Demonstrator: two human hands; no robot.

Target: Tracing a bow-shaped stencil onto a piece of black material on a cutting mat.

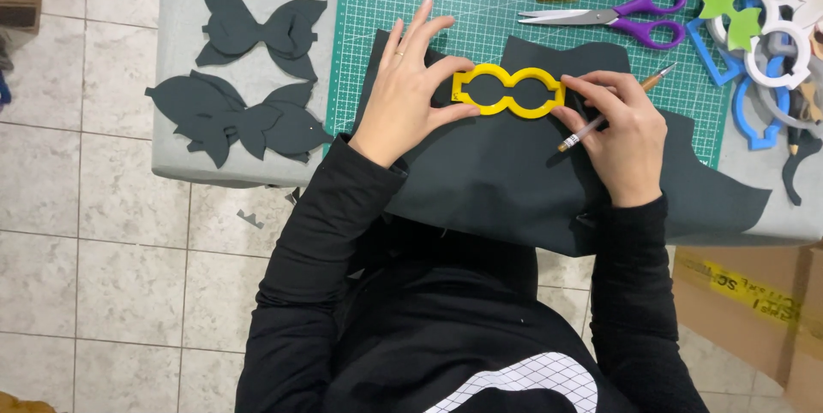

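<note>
Your left hand (401,96) lies flat and spread, thumb and forefinger pressing the left end of the yellow template (507,91), a double-loop frame lying on the dark sheet (506,182). Your right hand (621,134) is closed on a pencil (610,113), fingertips touching the template's right end at about 3 o'clock from its middle; the pencil's point aims up toward 1 o'clock and is not on the sheet.

The template sits near the top edge of the dark sheet, which is spread over the green cutting mat (480,2) and hangs off the near edge of the table (184,79). No traced line is visible on the sheet around the template, though a dark line on dark material would be hard to see, so I judge the tracing has barely begun or is not yet started, with cutting left.

At 9 to 10 o'clock from your left hand lie finished dark bow shapes (249,117), already cut. At 1 o'clock from your right hand rest purple-handled scissors (617,17), untouched. At 3 o'clock sits a heap of other templates (767,44) in white, blue and green.
</note>
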